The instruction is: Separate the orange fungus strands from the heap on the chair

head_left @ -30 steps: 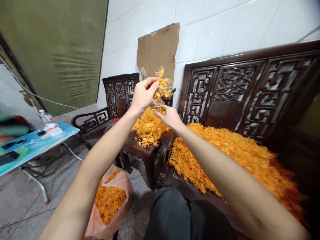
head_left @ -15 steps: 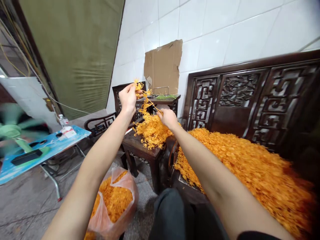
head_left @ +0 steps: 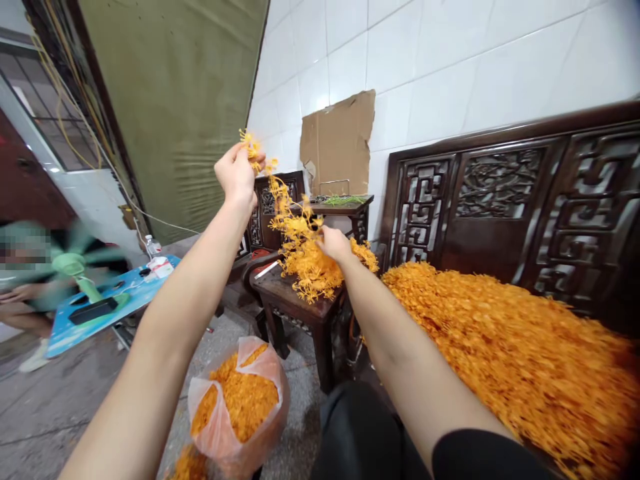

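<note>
My left hand (head_left: 236, 175) is raised, its fingers closed on the upper end of a tangled strand of small orange flower-like plastic pieces (head_left: 281, 193). From there the strand slopes down to a loose orange pile (head_left: 314, 275) on a small dark wooden table (head_left: 295, 303). Just above this pile, my right hand (head_left: 334, 244) has its fingers closed at the strand's lower part. Its fingertips are partly hidden, so the exact grip is hard to see.
Orange pieces heap over the carved wooden bench (head_left: 500, 253) at right. A pink plastic bag (head_left: 280, 393) full of them stands on the floor. At left, a spinning green fan (head_left: 70, 264) stands on a blue folding table (head_left: 63, 337); a person sits behind it.
My left hand has moved up and left, away from my right hand, and more of the strand now stretches between them. The view has turned slightly left.
</note>
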A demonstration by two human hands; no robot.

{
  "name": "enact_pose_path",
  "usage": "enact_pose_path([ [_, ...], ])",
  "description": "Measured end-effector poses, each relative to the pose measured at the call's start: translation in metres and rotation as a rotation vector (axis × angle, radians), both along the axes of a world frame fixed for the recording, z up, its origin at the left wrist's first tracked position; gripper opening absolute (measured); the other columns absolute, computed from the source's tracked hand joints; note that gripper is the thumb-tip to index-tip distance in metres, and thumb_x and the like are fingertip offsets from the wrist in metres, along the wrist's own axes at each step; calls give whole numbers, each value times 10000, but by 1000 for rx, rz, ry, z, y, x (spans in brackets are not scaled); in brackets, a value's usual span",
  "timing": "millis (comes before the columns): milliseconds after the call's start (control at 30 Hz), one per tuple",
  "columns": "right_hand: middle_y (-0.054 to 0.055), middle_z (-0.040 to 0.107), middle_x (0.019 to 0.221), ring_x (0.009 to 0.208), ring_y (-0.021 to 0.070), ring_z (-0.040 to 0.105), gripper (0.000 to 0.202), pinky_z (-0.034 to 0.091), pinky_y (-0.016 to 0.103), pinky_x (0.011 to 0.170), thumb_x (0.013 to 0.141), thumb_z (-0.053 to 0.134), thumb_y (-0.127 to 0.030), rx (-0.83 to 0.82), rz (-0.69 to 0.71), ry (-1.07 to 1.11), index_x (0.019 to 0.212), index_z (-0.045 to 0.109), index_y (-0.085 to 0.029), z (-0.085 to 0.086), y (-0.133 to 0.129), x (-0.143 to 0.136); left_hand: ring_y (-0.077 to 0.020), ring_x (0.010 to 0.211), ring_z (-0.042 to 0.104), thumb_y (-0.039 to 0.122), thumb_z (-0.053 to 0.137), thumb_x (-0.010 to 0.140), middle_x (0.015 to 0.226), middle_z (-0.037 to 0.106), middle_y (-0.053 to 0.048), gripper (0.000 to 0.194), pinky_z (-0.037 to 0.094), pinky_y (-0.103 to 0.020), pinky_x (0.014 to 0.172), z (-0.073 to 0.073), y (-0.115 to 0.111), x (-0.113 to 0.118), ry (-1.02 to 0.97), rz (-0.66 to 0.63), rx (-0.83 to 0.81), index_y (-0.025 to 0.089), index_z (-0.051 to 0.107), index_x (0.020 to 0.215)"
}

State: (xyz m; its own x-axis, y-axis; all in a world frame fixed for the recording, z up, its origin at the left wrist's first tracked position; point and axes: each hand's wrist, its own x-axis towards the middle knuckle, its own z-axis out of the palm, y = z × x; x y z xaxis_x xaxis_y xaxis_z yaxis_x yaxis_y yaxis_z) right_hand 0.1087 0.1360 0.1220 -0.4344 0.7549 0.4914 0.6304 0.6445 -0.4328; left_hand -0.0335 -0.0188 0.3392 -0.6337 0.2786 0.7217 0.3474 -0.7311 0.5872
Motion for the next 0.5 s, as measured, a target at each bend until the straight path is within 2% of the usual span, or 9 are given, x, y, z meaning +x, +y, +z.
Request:
enact_pose_path([
  [100,223,722,1100,1085,310,674,329,495,409,942,851,716,-272,-56,-52,-24,1142,692,-118,-28,-3,15,-128,891,704,254,523,1007,861,698,-1,156,599,-317,862,30,-4,-2,-26,1,14,184,653,958],
  [167,246,668,1233,1197,333,616,473,470,448,1004,867,707,-341,-39,-73,2,1272,636,-107,-38,-7,29,-139,855,709,164,536,977,807,700,-6,146,603,-327,831,41,-8,5,2,-37,-62,176,648,885],
  [200,246,617,1327,1267,332,570,552,449,458,1045,890,678,-389,-3,-73,41,1361,578,-119,-39,-11,36,-159,841,718,143,565,948,787,704,-19,136,609,-334,804,42,-9,12,36,-65,-112,174,647,844],
  [300,218,497,1469,1361,281,489,595,403,438,1124,976,498,-468,169,-15,417,1471,438,-144,-25,-32,60,-217,837,746,190,662,878,769,719,-59,64,624,-342,733,27,-16,40,193,-144,-200,159,668,824],
  [367,200,536,1427,1316,252,533,551,432,426,1105,1013,368,-500,184,128,728,1432,443,-150,-5,-56,77,-219,830,753,244,686,873,761,716,-68,107,627,-332,710,9,-22,65,303,-156,-203,137,687,876],
  [433,166,603,1369,1260,237,586,552,476,421,1062,1018,314,-568,26,385,828,1378,472,-181,17,-86,94,-210,835,752,287,716,870,783,719,-75,163,625,-317,714,-11,-30,92,410,-172,-217,133,696,918],
  [467,149,631,1348,1249,234,600,555,485,421,1054,1005,348,-604,-94,528,791,1352,492,-195,27,-103,102,-209,851,749,302,736,864,815,725,-80,183,624,-315,725,-20,-35,106,457,-202,-235,137,696,932],
  [500,138,654,1323,1241,235,610,551,487,419,1057,968,466,-617,-207,639,740,1331,508,-204,35,-119,111,-210,874,746,314,752,860,856,730,-87,203,623,-317,742,-29,-38,121,495,-246,-255,142,692,949],
])
